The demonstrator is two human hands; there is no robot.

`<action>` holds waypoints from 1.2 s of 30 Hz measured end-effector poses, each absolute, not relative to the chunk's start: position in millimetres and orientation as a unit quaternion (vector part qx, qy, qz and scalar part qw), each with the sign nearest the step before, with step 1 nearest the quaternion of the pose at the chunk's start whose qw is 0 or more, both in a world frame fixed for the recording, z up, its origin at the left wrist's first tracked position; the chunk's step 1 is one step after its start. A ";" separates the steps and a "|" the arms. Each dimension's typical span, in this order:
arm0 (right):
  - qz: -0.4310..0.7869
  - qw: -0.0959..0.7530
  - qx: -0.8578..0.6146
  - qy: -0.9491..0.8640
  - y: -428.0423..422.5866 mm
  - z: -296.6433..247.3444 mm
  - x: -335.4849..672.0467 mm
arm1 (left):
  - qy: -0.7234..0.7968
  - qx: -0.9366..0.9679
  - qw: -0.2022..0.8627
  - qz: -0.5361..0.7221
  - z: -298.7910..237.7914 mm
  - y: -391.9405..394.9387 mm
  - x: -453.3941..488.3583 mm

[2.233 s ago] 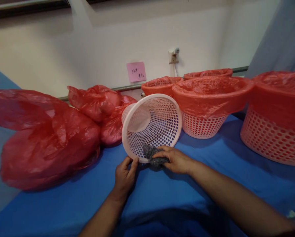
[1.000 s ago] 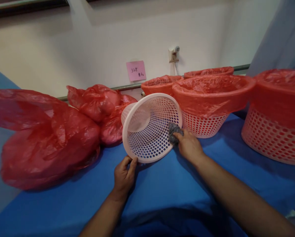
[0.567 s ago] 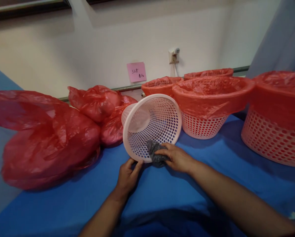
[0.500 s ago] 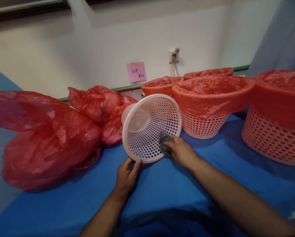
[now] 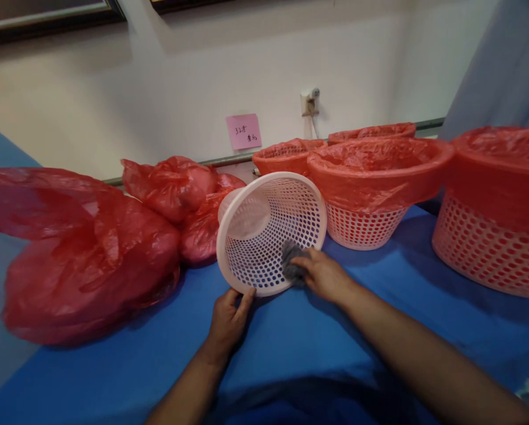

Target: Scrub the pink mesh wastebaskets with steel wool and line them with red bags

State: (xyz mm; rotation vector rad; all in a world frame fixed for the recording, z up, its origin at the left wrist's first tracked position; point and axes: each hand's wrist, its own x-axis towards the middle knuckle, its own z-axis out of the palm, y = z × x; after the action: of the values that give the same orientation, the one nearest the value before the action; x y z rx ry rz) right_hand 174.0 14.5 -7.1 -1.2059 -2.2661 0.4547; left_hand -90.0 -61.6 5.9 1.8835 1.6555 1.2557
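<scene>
A white perforated plastic basket (image 5: 270,233) lies on its side on the blue-covered table, its mouth facing me. At the lower left of its rim, my left hand (image 5: 229,319) grips the edge, thumb on the inner side. A crumpled dark grey cloth (image 5: 293,264) is bunched in my right hand (image 5: 328,274). That hand is at the lower right of the mouth, and the cloth rests against the inside wall near the rim.
Several red-bag-lined baskets (image 5: 365,227) stand at the right, one large basket (image 5: 489,236) nearest. Full red plastic bags (image 5: 91,271) sit at the left. Behind, the wall carries a pink note (image 5: 243,131) and a socket (image 5: 309,103). Blue cloth (image 5: 286,342) covers the table.
My right hand has shifted the cloth slightly left and down along the inside of the basket. The basket has tilted only a little, still gripped by my left hand.
</scene>
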 end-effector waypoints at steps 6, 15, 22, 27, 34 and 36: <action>0.098 0.280 -0.541 -0.787 24.2 -9.4 189.2 | 0.577 0.652 0.154 0.467 5.1 -61.2 -89.7; 0.203 0.278 -0.373 -0.862 12.8 -11.7 168.6 | 0.565 0.685 0.217 0.407 -3.9 -57.0 -89.2; 0.086 0.253 -0.556 -0.787 23.9 -6.3 189.8 | 0.572 0.663 0.154 0.458 5.8 -62.2 -89.6; 0.285 0.270 -0.302 -0.869 3.5 -12.8 160.3 | 0.571 0.674 0.174 0.435 4.9 -60.1 -87.2; 0.119 0.268 -0.544 -0.786 24.5 -4.2 192.1 | 0.575 0.655 0.113 0.477 10.4 -68.7 -90.6; 0.082 0.257 -0.572 -0.775 24.8 -2.5 195.7 | 0.575 0.650 0.126 0.481 9.3 -68.1 -90.2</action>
State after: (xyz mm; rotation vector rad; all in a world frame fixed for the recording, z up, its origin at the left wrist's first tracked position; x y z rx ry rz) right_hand 195.7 24.8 -2.5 -1.5506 -2.1014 0.2235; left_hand -90.2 -68.1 9.3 1.8923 1.6758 1.4008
